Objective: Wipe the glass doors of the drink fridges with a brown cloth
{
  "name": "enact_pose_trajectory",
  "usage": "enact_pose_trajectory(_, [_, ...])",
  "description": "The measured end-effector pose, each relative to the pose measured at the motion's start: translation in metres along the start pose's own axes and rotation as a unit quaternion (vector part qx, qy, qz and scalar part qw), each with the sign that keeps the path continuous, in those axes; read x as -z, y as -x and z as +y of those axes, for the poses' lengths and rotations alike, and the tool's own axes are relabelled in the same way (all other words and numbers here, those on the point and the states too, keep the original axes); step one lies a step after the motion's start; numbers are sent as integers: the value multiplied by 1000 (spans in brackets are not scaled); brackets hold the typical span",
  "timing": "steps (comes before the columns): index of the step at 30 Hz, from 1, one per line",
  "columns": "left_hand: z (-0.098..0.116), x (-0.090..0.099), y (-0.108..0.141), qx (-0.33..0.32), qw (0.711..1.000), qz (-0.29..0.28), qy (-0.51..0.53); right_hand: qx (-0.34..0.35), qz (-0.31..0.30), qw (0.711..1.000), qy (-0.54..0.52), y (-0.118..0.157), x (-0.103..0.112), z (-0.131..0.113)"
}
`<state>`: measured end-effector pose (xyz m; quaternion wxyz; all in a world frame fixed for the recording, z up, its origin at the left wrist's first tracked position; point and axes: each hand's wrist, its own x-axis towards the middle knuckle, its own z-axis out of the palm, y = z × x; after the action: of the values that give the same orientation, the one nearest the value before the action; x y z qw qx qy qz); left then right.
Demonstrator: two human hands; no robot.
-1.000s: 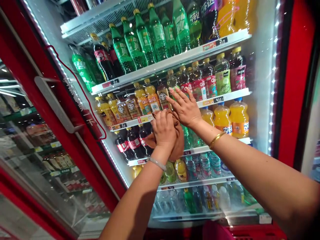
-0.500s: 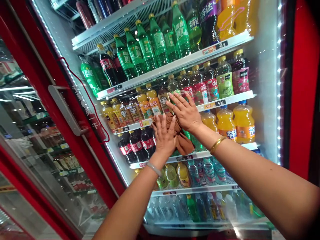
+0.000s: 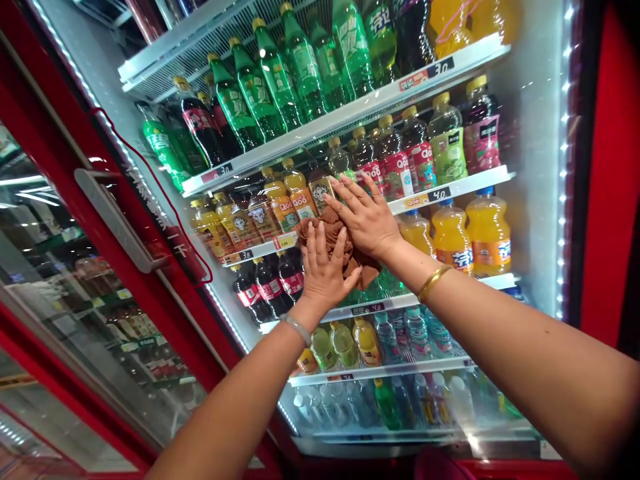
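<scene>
A crumpled brown fabric cloth (image 3: 332,227) is lying against the clear glass door (image 3: 533,220) of a lit drinks fridge, well apart from its left edge, its longer spread running from upper left to lower right. The left hand (image 3: 325,270) is covering it directly, grip flat and unclenched, while the right hand (image 3: 369,223), fingers also spread, is resting just beside it, upper right.
</scene>
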<state>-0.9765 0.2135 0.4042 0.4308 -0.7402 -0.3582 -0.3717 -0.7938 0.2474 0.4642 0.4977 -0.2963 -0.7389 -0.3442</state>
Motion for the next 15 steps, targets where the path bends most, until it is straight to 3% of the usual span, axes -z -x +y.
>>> enact_pose_trajectory(3, [-46, 20, -23, -80, 996, -46, -1, -7, 1, 1000, -2, 0, 0, -1])
enact_pose_trajectory(5, [-67, 29, -43, -42, 999, -26, -6, -7, 8, 1000, -4, -1, -1, -1])
enact_pose_trajectory(8, [-60, 25, -49, 28, 999, 41, -11, -2, 20, 1000, -16, 0, -3, 0])
enact_pose_trajectory(10, [-42, 14, -33, 19, 998, 62, -15, -3, 26, 999, -27, 0, -5, 1])
enact_pose_trajectory(12, [-33, 5, -11, -56, 998, 34, -6, -6, 34, 999, -35, 1, -7, 2])
enact_pose_trajectory(15, [-48, 7, 3, -201, 979, -36, 27, -4, 44, 998, -35, 0, -9, 3])
